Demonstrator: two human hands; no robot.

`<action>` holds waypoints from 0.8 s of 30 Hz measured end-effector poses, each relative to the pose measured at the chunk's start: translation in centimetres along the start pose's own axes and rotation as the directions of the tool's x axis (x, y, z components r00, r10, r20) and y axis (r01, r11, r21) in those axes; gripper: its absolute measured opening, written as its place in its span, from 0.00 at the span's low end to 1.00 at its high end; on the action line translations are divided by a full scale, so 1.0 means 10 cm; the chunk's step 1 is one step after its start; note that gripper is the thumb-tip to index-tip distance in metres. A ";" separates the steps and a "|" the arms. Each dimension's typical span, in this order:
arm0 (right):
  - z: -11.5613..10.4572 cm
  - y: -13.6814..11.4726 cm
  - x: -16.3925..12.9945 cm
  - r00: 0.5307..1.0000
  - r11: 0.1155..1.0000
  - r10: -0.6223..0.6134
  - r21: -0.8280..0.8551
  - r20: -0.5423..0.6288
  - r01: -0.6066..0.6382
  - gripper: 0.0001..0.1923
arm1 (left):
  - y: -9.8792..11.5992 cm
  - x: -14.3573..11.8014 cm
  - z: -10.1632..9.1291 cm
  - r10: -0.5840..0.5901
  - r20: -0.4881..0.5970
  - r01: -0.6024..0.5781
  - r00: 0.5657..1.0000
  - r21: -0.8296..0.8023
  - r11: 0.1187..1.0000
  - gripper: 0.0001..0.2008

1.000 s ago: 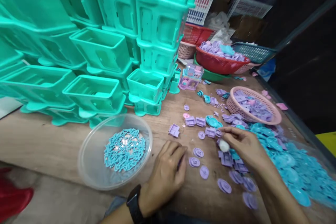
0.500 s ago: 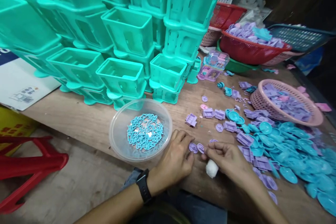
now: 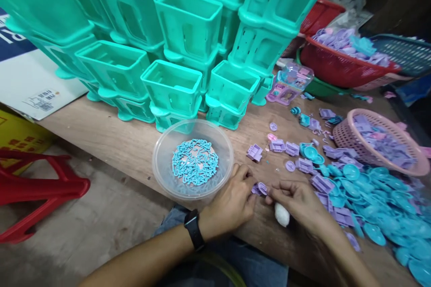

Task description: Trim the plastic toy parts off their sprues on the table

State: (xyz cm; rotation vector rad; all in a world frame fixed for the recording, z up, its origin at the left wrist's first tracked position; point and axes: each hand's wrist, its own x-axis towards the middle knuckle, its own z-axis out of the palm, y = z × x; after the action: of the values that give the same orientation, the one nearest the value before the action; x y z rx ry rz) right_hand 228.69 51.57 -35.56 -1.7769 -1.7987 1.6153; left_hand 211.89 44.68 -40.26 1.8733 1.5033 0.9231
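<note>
I see a wooden bench (image 3: 111, 136) carrying stacked teal bins (image 3: 175, 49), a clear bowl (image 3: 193, 161) and scattered parts. Both hands, left (image 3: 232, 204) and right (image 3: 299, 206), pinch a small purple piece (image 3: 260, 188) near the front edge; its axis is too small to tell.

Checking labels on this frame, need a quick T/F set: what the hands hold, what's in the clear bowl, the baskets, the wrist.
1. Both hands meet on a small purple part. True: left hand and right hand pinch it together.
2. The clear bowl holds purple discs. False: it holds small blue pieces.
3. A black watch sits on the left wrist. True.
4. The pink basket is empty. False: purple parts lie in it.
5. A white wad sits under the right hand. True.
</note>
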 end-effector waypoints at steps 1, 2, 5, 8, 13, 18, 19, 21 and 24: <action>0.00 0.01 0.00 1.000 1.000 -0.001 -0.007 -0.007 0.001 0.21 | 0.00 0.00 0.00 0.006 0.000 -0.006 1.000 -0.002 1.000 0.07; 0.01 0.02 0.00 1.000 1.000 -0.006 -0.018 -0.019 0.006 0.22 | -0.01 0.00 0.00 0.012 -0.003 -0.012 1.000 -0.003 1.000 0.07; 0.03 0.06 0.00 0.996 0.991 -0.078 -0.114 -0.050 0.072 0.22 | -0.02 0.01 0.00 0.016 -0.011 -0.016 1.000 -0.009 1.000 0.07; 0.05 0.06 -0.01 0.971 0.936 -0.223 -0.296 -0.086 0.189 0.18 | -0.02 0.01 0.00 0.016 -0.053 -0.020 0.998 -0.085 0.996 0.11; 0.08 -0.03 -0.06 0.920 0.826 -0.384 -0.474 -0.074 0.307 0.15 | 0.01 0.00 0.01 0.058 -0.131 -0.083 0.990 -0.198 0.977 0.08; 0.15 -0.04 -0.13 0.924 0.847 -0.360 -0.462 -0.131 0.264 0.14 | 0.02 0.00 0.05 0.119 -0.072 -0.123 0.990 -0.064 0.990 0.13; 0.15 -0.03 -0.15 0.922 0.856 -0.360 -0.442 -0.142 0.267 0.14 | 0.02 0.00 0.05 0.122 -0.076 -0.126 0.990 -0.053 0.991 0.14; 0.07 0.02 -0.20 0.913 0.874 -0.371 -0.397 -0.170 0.282 0.15 | 0.03 0.02 0.06 0.127 -0.090 -0.132 0.988 -0.050 0.990 0.13; -0.25 0.13 -0.26 0.870 0.889 -0.394 -0.363 -0.296 0.279 0.16 | 0.06 0.05 0.10 0.143 -0.088 -0.148 0.986 -0.056 0.987 0.12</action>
State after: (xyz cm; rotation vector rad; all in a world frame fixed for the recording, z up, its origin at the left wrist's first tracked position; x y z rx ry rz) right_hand 232.05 50.62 -34.06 -1.6061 -2.1078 0.8421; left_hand 213.11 45.05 -40.33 1.9411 1.3819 1.1152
